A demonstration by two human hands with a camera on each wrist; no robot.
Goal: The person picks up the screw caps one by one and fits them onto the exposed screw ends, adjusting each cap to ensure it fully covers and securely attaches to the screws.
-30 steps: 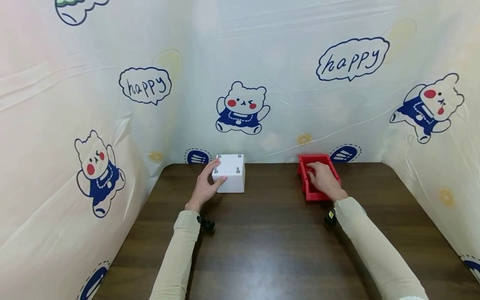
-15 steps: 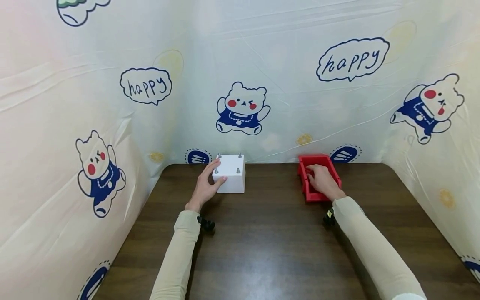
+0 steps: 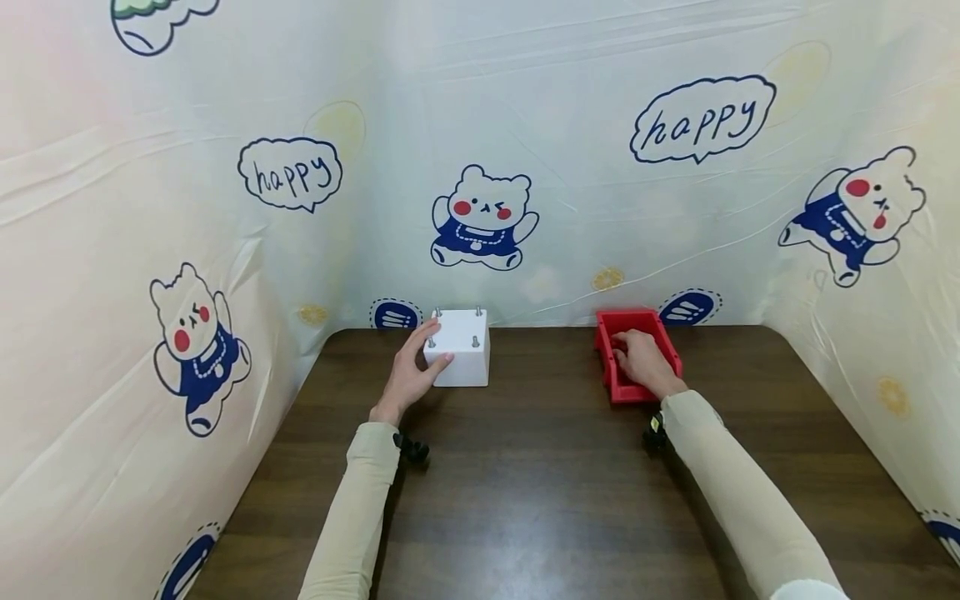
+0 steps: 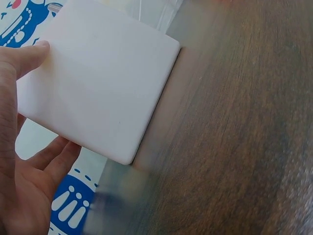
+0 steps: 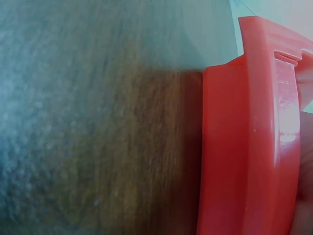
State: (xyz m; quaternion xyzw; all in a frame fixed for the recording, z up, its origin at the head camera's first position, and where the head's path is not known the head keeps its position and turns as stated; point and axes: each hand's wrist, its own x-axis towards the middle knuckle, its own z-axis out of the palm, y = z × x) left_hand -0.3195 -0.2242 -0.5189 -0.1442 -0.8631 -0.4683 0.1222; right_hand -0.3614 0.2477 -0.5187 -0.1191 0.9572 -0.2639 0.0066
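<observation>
1. The white block sits on the brown table, near the far edge. It is on the left side of the red bin, and the two are well apart.
2. Four small metal bolts stick up from the top of the block, one near each corner.
3. The left hand holds the block at its left side. The thumb is on the flat front and the other fingers go around the side, so the block is held between them.
4. The right hand reaches down into the red bin. Its fingers bend downward, but the tips are hidden, so nobody can tell if they are pinching something.
5. The red bin also sits near the far edge of the table. In the right wrist view, its wall is big and close, and only a bit of the hand shows past it.
6. Both arms wear pale sleeves, and a small black thing is on each wrist.
7. Behind the table hangs a pale cloth with bears in blue clothes and the word "happy" in wavy bubbles.
</observation>
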